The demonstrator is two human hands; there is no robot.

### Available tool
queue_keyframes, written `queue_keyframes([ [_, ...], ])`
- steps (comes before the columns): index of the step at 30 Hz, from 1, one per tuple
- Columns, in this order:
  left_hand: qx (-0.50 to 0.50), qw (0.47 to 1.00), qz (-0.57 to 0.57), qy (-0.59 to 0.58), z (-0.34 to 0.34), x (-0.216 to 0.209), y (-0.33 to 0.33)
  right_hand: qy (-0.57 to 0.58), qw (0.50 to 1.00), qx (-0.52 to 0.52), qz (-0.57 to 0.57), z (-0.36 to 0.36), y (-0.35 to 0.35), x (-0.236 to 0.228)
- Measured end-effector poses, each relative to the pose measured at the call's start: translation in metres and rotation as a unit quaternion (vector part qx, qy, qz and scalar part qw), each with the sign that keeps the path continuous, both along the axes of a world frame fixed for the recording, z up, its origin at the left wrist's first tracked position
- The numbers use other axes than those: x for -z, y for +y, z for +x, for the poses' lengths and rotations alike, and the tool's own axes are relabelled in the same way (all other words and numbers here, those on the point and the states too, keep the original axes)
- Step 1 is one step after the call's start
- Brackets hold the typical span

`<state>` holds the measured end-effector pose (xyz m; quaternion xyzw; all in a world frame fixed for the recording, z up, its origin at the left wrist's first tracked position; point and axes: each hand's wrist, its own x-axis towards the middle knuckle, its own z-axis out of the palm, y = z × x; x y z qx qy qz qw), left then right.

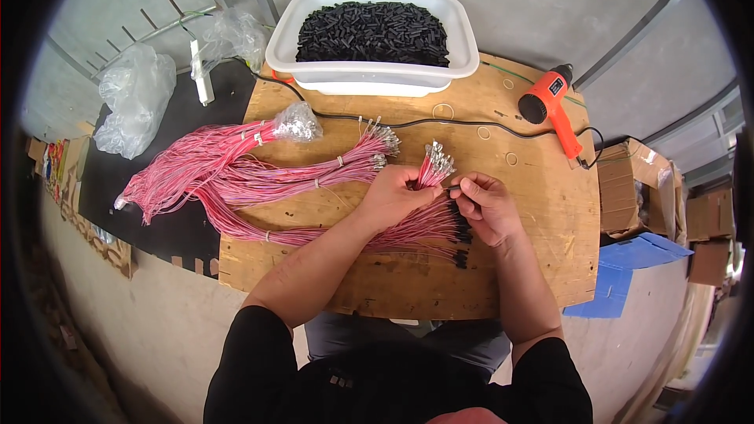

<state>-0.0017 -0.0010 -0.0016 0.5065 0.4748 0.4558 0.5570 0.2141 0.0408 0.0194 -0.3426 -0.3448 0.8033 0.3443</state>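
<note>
The left hand (395, 201) has its fingers wrapped round a bundle of pink wires (426, 178), silvery terminals (437, 159) poking out just beyond them; the right hand (488, 206) pinches a small black sleeve (453, 188) close beside that bundle; black-covered wire ends (461, 229) lie nearer the body, below the fingertips; a white tub (465, 35) stands well beyond both hands' fingers.

Our forearms (318, 261) reach forward; our left hand (393, 198) curls in a grip, our right hand (488, 206) pinching beside it.
</note>
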Motion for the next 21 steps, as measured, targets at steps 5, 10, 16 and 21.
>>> queue_keyframes([
  [5, -0.008, 0.999, 0.022, -0.029, 0.000, 0.006, -0.001, -0.036, 0.997, 0.065, 0.038, 0.012, 0.008, -0.010],
  [10, -0.017, 0.998, 0.052, -0.015, 0.002, 0.000, 0.000, -0.280, 0.909, 0.135, 0.278, 0.032, 0.018, -0.008],
  [16, -0.022, 0.997, 0.069, -0.002, 0.000, 0.001, 0.000, -0.514, 0.781, -0.036, 0.353, 0.035, 0.009, -0.011],
  [21, -0.019, 0.999, 0.011, -0.026, 0.001, -0.002, -0.001, -0.587, 0.703, -0.065, 0.395, 0.032, 0.005, -0.014],
])
